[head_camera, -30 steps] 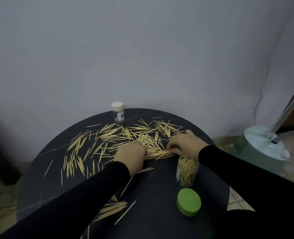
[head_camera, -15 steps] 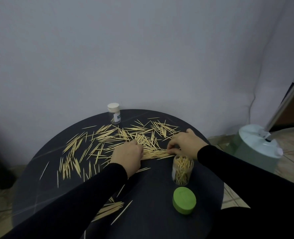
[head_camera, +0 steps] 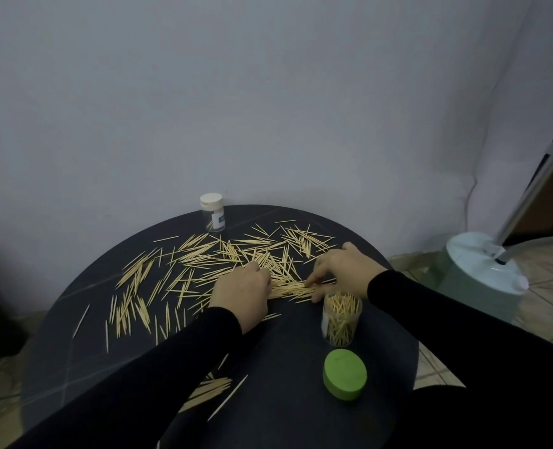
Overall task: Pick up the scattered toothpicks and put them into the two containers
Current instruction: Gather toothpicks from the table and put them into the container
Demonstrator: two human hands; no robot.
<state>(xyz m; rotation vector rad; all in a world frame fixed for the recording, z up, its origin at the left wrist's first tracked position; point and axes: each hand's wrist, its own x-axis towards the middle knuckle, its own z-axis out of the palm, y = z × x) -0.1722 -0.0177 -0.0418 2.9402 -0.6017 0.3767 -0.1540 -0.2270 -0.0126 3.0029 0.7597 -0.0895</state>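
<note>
Head view: we gather a bundle of toothpicks (head_camera: 293, 290) on the counter (head_camera: 301, 416), left hand (head_camera: 241, 291) and right hand (head_camera: 343, 270) curled round its ends (many lie scattered). Next, we judge, lift it into the open container (head_camera: 341, 320) just beside.

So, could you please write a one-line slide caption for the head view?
Both hands, left hand and right hand, gather a toothpick bundle beside the open jar on the round table.
</note>
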